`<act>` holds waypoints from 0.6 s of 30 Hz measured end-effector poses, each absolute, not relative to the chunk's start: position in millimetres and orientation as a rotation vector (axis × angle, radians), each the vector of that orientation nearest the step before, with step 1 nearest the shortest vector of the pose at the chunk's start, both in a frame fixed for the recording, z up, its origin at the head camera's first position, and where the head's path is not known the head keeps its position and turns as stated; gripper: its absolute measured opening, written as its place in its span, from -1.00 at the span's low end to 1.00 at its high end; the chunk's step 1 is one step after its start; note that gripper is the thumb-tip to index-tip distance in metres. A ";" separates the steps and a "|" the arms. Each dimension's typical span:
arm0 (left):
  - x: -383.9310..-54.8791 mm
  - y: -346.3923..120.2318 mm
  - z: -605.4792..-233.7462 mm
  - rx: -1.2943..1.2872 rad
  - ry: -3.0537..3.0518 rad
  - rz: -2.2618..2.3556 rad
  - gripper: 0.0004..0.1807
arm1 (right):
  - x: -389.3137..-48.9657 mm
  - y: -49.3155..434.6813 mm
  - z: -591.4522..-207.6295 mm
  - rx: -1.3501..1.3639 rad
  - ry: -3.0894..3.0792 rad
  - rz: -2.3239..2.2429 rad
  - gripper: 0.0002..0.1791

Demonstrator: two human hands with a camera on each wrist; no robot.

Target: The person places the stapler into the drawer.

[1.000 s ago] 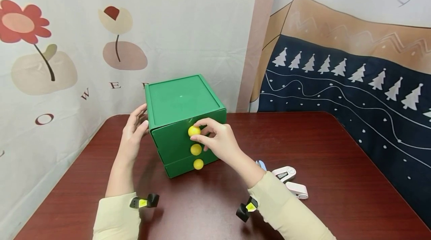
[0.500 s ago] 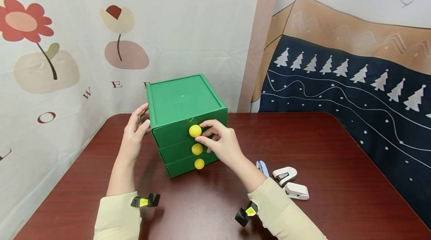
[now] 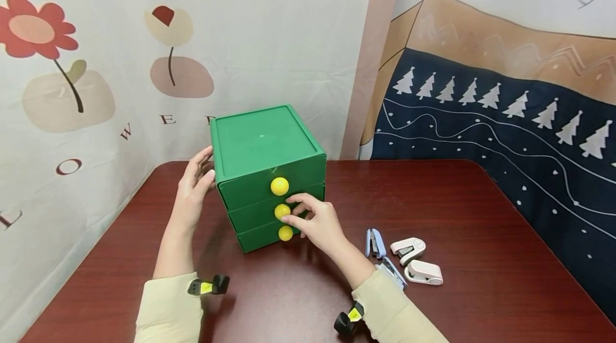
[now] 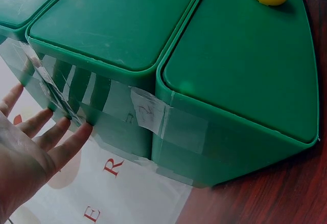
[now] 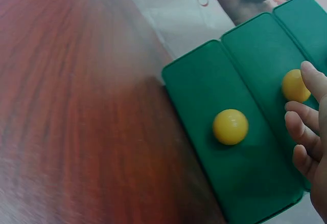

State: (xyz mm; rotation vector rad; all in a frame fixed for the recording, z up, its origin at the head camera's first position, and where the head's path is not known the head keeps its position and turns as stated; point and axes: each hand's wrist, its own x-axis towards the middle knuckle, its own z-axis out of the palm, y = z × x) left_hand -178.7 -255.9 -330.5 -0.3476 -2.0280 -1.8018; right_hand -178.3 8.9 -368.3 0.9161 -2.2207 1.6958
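Note:
A green drawer box [image 3: 262,142] with three drawers stands on the table, a round yellow knob on each front. My right hand [image 3: 317,220] is at the middle knob [image 3: 282,212], pinching it between thumb and fingertips. The top knob [image 3: 279,186] is just above that hand, and the bottom knob [image 5: 231,127] shows free of it in the right wrist view. My left hand [image 3: 189,193] rests against the box's left side with fingers extended. Clear tape [image 4: 148,111] runs over that side in the left wrist view. All three drawer fronts look pushed in.
To the right on the dark red wood table [image 3: 457,214] lie two blue staplers [image 3: 375,243] and two white staplers [image 3: 423,272], close together. Behind the table hang a pale flower-print cloth [image 3: 269,27] and a dark blue tree-print cloth [image 3: 433,123].
My right hand has let go of the top knob and moved down to the middle one. The staplers show more fully as the right forearm shifts. My left hand stays at the box's side.

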 end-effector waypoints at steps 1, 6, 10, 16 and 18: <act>-178.8 -255.9 -330.6 -0.349 -2.028 -1.801 -0.47 | -174.6 8.0 -365.5 0.914 -2.226 1.711 -0.70; -179.2 -256.4 -330.9 -0.358 -2.024 -1.808 -0.47 | -169.5 3.5 -365.9 0.900 -2.206 1.794 -0.69; -179.6 -256.7 -331.2 -0.358 -2.021 -1.812 -0.47 | -168.7 1.8 -366.3 0.878 -2.195 1.829 -0.70; -179.5 -256.4 -331.0 -0.363 -2.021 -1.812 -0.47 | -169.2 3.9 -375.5 0.861 -2.208 1.792 -0.70; -179.6 -256.7 -330.9 -0.362 -2.023 -1.811 -0.47 | -171.8 5.3 -384.2 0.872 -2.201 1.780 -0.69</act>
